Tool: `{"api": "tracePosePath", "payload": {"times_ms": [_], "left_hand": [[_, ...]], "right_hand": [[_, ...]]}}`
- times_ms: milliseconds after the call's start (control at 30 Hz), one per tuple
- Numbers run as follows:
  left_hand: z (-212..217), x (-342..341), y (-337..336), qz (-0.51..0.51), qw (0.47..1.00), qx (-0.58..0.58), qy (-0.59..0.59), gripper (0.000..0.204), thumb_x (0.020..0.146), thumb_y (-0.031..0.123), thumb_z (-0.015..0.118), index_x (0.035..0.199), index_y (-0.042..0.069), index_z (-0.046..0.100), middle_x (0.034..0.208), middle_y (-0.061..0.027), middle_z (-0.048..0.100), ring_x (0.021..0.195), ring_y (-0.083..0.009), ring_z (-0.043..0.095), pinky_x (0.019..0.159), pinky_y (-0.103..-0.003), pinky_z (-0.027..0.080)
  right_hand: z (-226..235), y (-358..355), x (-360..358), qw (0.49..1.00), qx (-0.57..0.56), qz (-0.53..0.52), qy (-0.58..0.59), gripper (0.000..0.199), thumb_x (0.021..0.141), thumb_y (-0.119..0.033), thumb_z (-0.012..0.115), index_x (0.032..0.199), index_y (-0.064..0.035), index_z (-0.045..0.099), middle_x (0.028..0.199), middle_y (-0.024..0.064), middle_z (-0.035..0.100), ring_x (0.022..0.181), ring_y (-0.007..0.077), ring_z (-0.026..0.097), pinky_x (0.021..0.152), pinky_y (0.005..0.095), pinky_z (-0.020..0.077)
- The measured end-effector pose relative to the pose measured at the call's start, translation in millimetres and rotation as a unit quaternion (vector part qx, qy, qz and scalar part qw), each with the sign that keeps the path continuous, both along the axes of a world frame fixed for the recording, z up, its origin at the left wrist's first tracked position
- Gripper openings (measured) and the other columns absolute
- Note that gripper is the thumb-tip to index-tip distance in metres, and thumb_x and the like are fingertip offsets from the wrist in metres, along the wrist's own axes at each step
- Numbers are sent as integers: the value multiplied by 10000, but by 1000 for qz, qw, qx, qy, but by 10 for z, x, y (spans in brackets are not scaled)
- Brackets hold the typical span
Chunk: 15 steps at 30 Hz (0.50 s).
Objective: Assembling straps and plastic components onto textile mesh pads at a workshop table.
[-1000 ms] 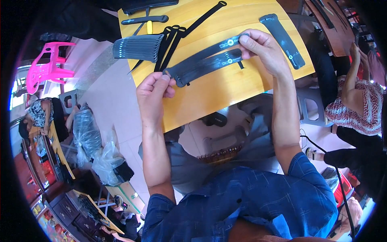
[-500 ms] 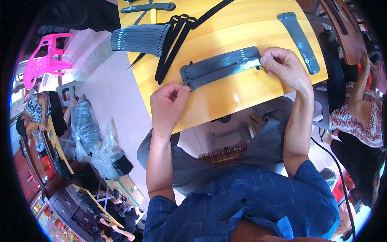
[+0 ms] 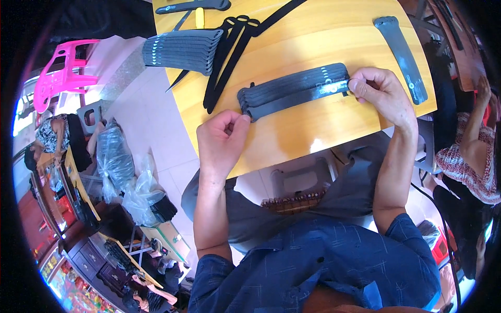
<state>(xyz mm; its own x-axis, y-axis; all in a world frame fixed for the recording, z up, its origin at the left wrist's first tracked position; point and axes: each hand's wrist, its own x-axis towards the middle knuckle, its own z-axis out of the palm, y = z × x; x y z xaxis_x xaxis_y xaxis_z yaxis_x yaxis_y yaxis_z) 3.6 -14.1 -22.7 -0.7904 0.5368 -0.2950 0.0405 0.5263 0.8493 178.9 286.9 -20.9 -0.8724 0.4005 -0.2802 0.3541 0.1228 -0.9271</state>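
A dark grey strap [image 3: 295,101] with pale printing near its right end lies stretched along the near side of a fanned row of matching straps [image 3: 292,83] on the yellow table. My left hand [image 3: 222,141] is closed, thumb and finger pinching the strap's left end. At its right end, my right hand [image 3: 386,96] pinches the strap between thumb and forefinger. Farther left sits another overlapping stack of straps [image 3: 182,51]. Black straps with slotted ends [image 3: 229,65] lie loose beside that stack. One single strap [image 3: 402,60] rests apart, beyond my right hand.
The table's near edge [image 3: 282,163] runs just above my lap. A small yellow object [image 3: 200,18] and another strap [image 3: 193,7] lie at the far left. On the floor to the left are a pink stool [image 3: 68,73] and plastic-wrapped bundles [image 3: 116,156]. Another person [image 3: 469,151] sits at right.
The whole view has shifted slightly, so the table and straps appear a little farther right and lower. Both hands keep their pinch on the strap's ends.
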Motion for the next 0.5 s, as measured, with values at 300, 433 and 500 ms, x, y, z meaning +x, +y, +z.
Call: {"api": "tracePosePath", "payload": {"times_ms": [300, 433, 500], "left_hand": [[73, 1, 51, -24, 997, -26, 64, 196, 912, 112, 720, 780, -26, 674, 578, -17, 570, 545, -51, 479, 521, -244, 409], [72, -1, 56, -29, 996, -27, 76, 202, 908, 127, 718, 778, -22, 678, 589, -42, 609, 538, -70, 525, 526, -262, 430], [72, -4, 50, -28, 996, -29, 74, 203, 907, 134, 717, 781, -21, 680, 594, -52, 620, 536, -80, 540, 528, -269, 438]], "right_hand": [[23, -21, -13, 1000, 16, 3, -16, 193, 969, -200, 720, 910, -16, 732, 758, -38, 621, 705, 48, 526, 638, 230, 452], [32, -43, -30, 1000, 16, -11, -20, 191, 970, -188, 714, 891, -14, 723, 750, -42, 617, 696, 49, 514, 634, 233, 445], [30, -51, -39, 1000, 21, -8, -21, 190, 970, -182, 712, 886, -13, 720, 747, -43, 615, 693, 49, 511, 634, 235, 445]]}}
